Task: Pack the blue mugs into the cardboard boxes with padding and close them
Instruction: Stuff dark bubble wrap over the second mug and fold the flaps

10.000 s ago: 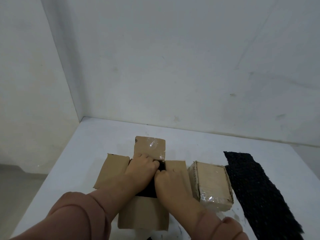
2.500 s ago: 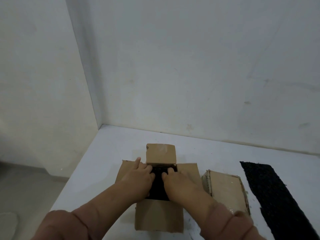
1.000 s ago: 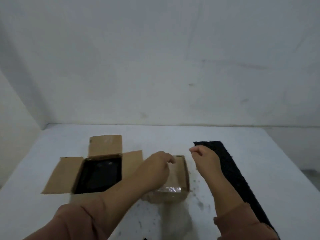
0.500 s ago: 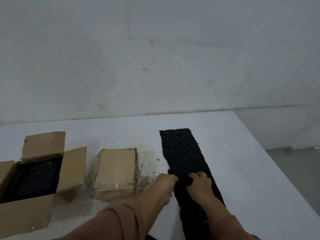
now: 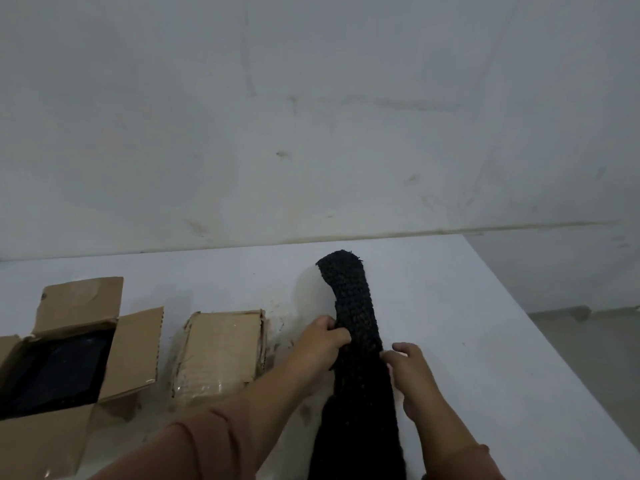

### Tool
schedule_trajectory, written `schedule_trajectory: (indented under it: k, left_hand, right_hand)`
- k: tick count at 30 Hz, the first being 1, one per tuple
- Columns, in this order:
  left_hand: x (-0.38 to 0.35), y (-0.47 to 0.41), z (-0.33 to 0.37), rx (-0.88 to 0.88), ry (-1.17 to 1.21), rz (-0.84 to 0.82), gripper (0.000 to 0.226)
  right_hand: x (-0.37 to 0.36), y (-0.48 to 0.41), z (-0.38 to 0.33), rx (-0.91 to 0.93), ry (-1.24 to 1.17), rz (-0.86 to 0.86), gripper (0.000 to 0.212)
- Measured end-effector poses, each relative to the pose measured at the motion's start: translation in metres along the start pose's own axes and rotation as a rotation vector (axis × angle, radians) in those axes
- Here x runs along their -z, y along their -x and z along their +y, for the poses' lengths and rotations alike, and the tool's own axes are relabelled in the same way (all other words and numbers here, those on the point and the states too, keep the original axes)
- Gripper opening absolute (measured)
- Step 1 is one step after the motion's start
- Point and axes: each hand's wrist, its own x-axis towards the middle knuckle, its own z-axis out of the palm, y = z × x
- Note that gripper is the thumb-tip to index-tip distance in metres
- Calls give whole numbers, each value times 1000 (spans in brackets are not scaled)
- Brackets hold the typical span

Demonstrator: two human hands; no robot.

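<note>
A big grey-white wall (image 5: 311,116) stands behind the white table (image 5: 485,323) and meets it along the back edge.

The open cardboard box (image 5: 131,348) sits by the left edge of the table, toward the front. The side of the picture cuts part of it off. Its flaps stand out to the sides and the inside is filled with something black.

The long black padding strip (image 5: 353,306) is in the middle of the table. It runs from the front edge toward the back edge. Its far end is lifted off the table and bends over at the top, and its near end goes out of the bottom of the picture.

The closed cardboard box (image 5: 221,351) lies flat between the open box and the strip, apart from both. Shiny tape shows on its near edge.

Two arms in pinkish-brown sleeves (image 5: 207,441) come in from the front edge.

The left hand (image 5: 322,344) grips the left side of the strip with its fingers curled round it.

The right hand (image 5: 412,372) is at the right side of the strip, with its thumb touching it. I cannot tell if this hand really holds the strip.
</note>
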Motion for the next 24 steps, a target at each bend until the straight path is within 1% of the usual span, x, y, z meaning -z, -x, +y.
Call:
schedule_trajectory:
  k: [2,3,5,6,8,9,11,12,13,14,15,16,17,18,19,20,21,23,24]
  left_hand:
    - [19,7,17,-44,69,33,22]
    - [30,12,26,-77,87,59,23]
    - [55,20,41,-172,99,121,19]
    - [69,24,47,-227,84,174,16]
    - [100,30,55,-322,53,293,18]
    - [116,36,59,-353,46,332,26]
    - [146,51,68,-418,29,318,50]
    - [160,59,71,-448,-3,283,61]
    - [174,67,74,-475,-69,257,63]
    - [188,74,76,-495,-161,260,58]
    - [200,81,78,-512,-262,294,46]
    - [213,90,81,-539,-358,353,32]
    - [225,98,83,-577,-433,414,23]
    - [237,106,85,-612,-463,465,21]
    - [250,112,87,-633,-446,493,21]
    - [263,118,88,-652,-351,488,22]
    - [276,124,89,-659,-178,436,23]
    - [305,133,89,-628,199,202,19]
    - [319,136,87,-596,286,103,28]
  right_hand:
    - [-5,1,-11,-98,-242,-179,34]
    - [-10,4,-19,-102,-345,-255,34]
    - [-21,15,-41,2,-488,-325,42]
    - [-28,22,-54,92,-493,-334,49]
    - [-43,40,-82,289,-409,-339,63]
    - [-51,50,-94,382,-331,-325,72]
    - [-68,70,-119,583,-86,-253,83]
    - [-78,81,-129,680,71,-211,82]
    - [-89,91,-139,774,223,-169,77]
    - [-99,99,-147,865,365,-117,66]
    - [-110,107,-155,951,478,-58,49]
    - [-122,116,-162,1017,529,-10,33]
    - [-134,126,-169,1057,522,14,23]
    - [-146,134,-174,1086,480,22,24]
    - [-157,143,-178,1111,422,15,29]
    - [-167,152,-182,1123,352,-15,34]
    - [-178,161,-187,1117,276,-72,39]
    - [-197,175,-195,1059,91,-269,38]
    - [-207,181,-200,1016,-6,-381,35]
